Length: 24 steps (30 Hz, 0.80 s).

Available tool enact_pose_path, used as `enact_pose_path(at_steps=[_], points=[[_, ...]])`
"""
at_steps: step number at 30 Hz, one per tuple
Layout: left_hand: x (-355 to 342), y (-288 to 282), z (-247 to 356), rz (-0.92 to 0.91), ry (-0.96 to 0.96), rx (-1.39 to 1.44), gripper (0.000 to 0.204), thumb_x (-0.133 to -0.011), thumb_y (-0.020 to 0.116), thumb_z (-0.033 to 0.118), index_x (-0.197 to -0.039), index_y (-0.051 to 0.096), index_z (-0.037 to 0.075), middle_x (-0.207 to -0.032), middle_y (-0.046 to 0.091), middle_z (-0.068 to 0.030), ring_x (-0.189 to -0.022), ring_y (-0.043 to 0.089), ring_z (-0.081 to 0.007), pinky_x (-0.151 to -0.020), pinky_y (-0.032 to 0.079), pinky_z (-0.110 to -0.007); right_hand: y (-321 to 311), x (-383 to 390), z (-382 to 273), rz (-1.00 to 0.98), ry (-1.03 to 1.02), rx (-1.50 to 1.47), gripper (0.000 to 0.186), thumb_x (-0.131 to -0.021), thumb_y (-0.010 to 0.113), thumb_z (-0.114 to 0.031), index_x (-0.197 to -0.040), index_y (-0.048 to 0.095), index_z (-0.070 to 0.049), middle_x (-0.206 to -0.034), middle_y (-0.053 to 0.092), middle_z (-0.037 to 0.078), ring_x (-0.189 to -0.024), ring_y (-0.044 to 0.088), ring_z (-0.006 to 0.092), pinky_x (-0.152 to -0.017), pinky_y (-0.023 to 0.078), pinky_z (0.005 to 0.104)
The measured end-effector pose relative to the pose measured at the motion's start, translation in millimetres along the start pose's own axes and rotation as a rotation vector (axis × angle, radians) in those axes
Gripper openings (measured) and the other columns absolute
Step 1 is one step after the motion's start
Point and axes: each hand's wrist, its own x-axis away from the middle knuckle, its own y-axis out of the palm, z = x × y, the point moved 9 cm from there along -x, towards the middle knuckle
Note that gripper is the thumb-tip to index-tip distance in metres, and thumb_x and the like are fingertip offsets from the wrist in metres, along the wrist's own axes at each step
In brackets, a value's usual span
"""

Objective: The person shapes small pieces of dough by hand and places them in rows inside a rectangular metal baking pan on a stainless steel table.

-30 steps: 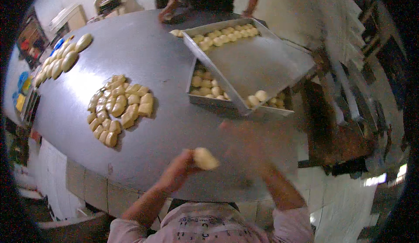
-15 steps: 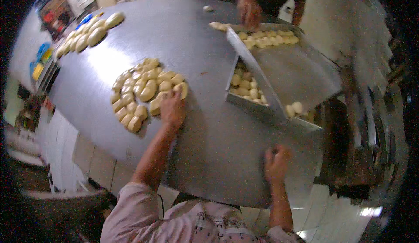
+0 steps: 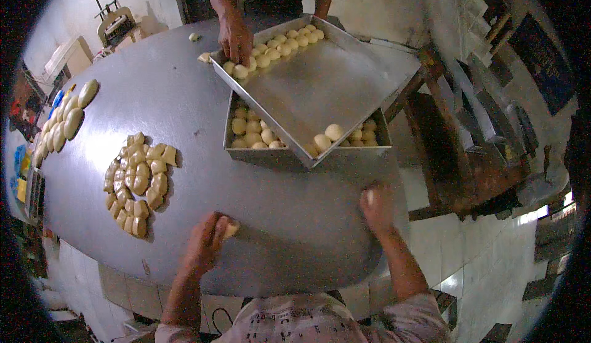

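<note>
My left hand (image 3: 206, 242) is closed around a small piece of dough (image 3: 231, 228), low over the near part of the metal table (image 3: 289, 201). Across from it, near the table's right edge, my right hand (image 3: 377, 209) has its fingers curled and is a little blurred. A pale spot shows at those fingers, but I cannot make out what it is. Beyond my left hand lies a curved cluster of cut dough pieces (image 3: 141, 177). A shallow metal tray (image 3: 363, 72) holds a row of dough balls (image 3: 285, 48) at its far side and a few at its near corner.
Under the tray sits another metal tray (image 3: 258, 154) with several dough balls. A co-worker's hand (image 3: 235, 38) reaches to the upper tray's left corner. Larger oval dough pieces (image 3: 72, 121) lie at the far left. Dark wooden furniture (image 3: 440, 146) stands right of the table.
My left hand has come away from the dough cluster, back toward me, with a piece in it. The view has turned right. My right hand stays closed near the table's right side.
</note>
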Motion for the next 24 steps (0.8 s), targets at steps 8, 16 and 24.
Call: enact_pose_path(at_steps=[8, 16, 24], points=[[11.4, 3.5, 60.5, 0.079, 0.151, 0.003, 0.018, -0.078, 0.064, 0.01, -0.093, 0.056, 0.004, -0.09, 0.054, -0.0123, -0.08, 0.054, -0.0253, -0.072, 0.046, -0.032, -25.2, 1.1, 0.1, -0.243, 0.148, -0.297, 0.024, -0.075, 0.059, -0.014, -0.097, 0.056, -0.003, -0.091, 0.057, 0.015, -0.085, 0.055, 0.032, -0.074, 0.046, 0.0408], [1.2, -3.6, 32.5, 0.29, 0.398, -0.409, 0.016, -0.077, 0.064, 0.012, -0.09, 0.057, 0.005, -0.091, 0.056, -0.0127, -0.083, 0.056, -0.0282, -0.07, 0.047, -0.034, -68.9, -214.2, -49.0, -0.107, 0.056, -0.523, 0.03, -0.083, 0.058, -0.024, -0.102, 0.057, -0.002, -0.095, 0.06, 0.009, -0.088, 0.057, 0.0159, -0.078, 0.044, 0.0287], [17.8, 14.0, 60.0, -0.155, 0.221, 0.214, 0.016, -0.085, 0.057, 0.014, -0.096, 0.053, 0.005, -0.093, 0.057, -0.0083, -0.088, 0.054, -0.0161, -0.078, 0.043, -0.029, -77.9, -113.5, -141.7, -0.24, 0.051, -0.797, 0.035, -0.078, 0.062, -0.024, -0.108, 0.059, -0.006, -0.097, 0.061, 0.009, -0.095, 0.057, 0.0243, -0.082, 0.044, 0.0354]])
